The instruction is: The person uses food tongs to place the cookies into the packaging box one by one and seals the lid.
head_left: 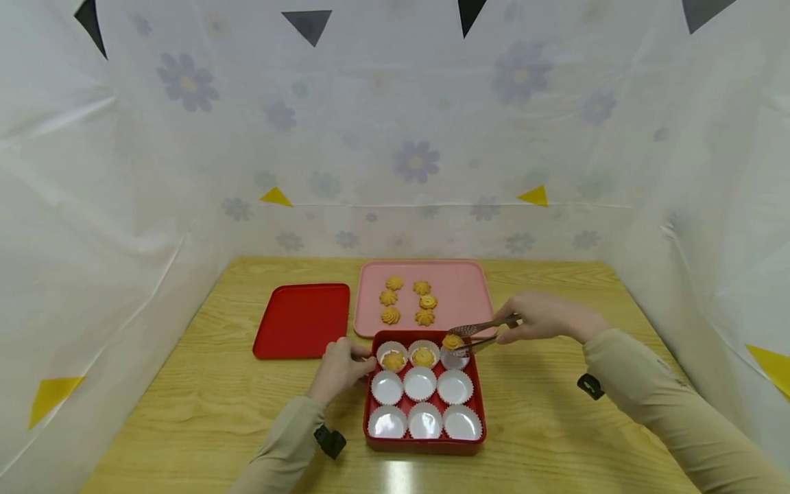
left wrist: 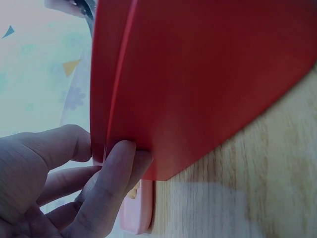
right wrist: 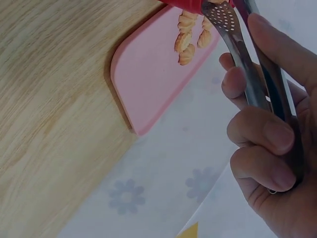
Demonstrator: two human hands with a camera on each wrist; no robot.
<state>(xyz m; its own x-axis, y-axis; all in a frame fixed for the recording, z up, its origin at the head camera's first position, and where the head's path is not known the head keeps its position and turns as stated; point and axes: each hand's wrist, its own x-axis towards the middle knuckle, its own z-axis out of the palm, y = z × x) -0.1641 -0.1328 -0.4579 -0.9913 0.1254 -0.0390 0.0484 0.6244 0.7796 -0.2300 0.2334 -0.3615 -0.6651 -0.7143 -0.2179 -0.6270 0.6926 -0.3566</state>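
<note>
A red box stands on the table, holding white paper cups in rows. Two cups in the far row each hold a golden cookie. My left hand grips the box's left wall near the far corner; the left wrist view shows fingertips against the red side. Metal tongs are in the grasp of my right hand. Between their perforated ends a cookie is held, over the far-right cup. How far it is above that cup, I cannot tell.
Behind the box lies a pink tray with several piped cookies in two columns. A flat red tray is to its left. The wooden table meets white flowered sheeting at the back and sides.
</note>
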